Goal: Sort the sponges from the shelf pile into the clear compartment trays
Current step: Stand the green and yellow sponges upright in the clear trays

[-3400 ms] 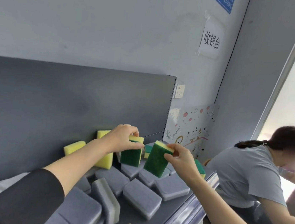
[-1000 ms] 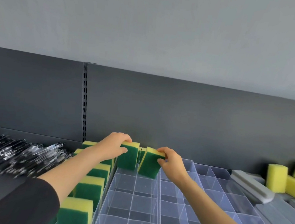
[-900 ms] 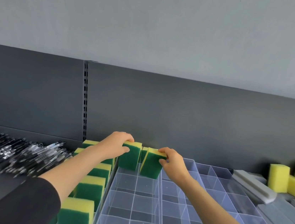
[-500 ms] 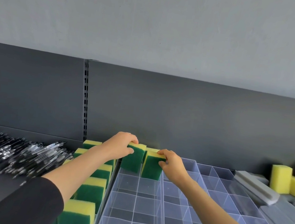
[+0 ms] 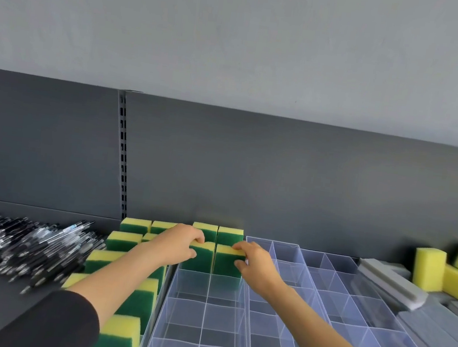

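head view: the left hand (image 5: 181, 244) grips a green-and-yellow sponge (image 5: 199, 260) by its yellow top, fingers curled over it, and the right hand (image 5: 254, 264) pinches a second sponge (image 5: 226, 264) the same way. both stand upright, touching side by side, in the second row of the middle clear tray (image 5: 204, 314), just in front of two back-row sponges (image 5: 205, 229). the left tray (image 5: 163, 289) is packed with the same kind; the right tray (image 5: 323, 286) shows bare compartments. loose yellow sponges (image 5: 429, 268) lie at the far right of the shelf, a heap of pens (image 5: 20, 243) at the left. the risk, as i judge it: foam squeezed between thin dividers may spring up on release, or a sponge astride a divider may tip; a hard push could slide the light tray
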`<action>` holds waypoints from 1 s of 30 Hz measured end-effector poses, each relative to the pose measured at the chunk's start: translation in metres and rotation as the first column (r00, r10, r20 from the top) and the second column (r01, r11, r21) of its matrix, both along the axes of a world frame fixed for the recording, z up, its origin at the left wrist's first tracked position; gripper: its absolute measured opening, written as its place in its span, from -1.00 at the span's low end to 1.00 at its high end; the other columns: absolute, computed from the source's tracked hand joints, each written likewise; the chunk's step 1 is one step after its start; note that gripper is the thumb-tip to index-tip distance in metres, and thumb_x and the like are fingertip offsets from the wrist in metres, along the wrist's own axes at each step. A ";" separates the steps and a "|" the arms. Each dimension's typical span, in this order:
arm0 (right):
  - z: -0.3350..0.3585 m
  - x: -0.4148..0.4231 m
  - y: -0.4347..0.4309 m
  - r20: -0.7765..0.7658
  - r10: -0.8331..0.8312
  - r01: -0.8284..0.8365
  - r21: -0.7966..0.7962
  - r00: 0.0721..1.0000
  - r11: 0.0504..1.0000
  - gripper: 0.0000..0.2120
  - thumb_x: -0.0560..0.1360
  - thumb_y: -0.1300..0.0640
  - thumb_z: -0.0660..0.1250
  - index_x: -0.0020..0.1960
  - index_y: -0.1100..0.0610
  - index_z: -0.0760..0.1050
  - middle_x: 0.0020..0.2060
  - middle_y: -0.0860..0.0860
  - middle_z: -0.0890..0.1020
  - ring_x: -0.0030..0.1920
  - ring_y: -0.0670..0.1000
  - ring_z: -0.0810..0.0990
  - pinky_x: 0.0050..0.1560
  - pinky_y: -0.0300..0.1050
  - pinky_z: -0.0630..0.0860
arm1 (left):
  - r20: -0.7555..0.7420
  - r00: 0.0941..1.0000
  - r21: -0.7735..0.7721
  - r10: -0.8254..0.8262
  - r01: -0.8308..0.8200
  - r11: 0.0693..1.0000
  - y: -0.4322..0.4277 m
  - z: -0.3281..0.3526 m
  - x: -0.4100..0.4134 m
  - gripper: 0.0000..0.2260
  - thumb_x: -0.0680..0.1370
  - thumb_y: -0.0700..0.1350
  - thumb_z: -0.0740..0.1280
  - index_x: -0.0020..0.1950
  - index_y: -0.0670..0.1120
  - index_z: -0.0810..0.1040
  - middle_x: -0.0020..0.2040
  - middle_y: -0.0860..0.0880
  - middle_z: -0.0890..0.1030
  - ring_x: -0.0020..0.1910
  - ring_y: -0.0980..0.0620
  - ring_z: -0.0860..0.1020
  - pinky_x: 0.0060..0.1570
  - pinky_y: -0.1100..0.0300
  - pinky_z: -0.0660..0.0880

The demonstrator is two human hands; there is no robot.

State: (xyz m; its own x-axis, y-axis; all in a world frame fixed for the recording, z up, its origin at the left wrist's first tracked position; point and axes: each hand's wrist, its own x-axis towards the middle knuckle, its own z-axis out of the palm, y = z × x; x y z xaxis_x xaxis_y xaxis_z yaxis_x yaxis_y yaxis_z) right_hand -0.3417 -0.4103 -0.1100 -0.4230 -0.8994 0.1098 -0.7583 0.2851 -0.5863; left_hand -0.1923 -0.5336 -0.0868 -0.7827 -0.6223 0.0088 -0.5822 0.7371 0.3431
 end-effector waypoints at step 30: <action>0.037 -0.121 0.216 -0.307 -0.282 0.268 -0.089 0.909 0.959 -0.55 0.54 0.08 0.23 0.41 0.11 0.28 0.34 0.08 0.42 0.32 0.10 0.38 0.29 -0.08 0.32 | 0.026 0.971 -0.126 -0.238 0.240 0.963 0.150 0.046 -0.138 -0.58 0.54 0.01 0.25 0.39 -0.04 0.35 0.34 -0.04 0.43 0.34 -0.01 0.36 0.26 0.02 0.39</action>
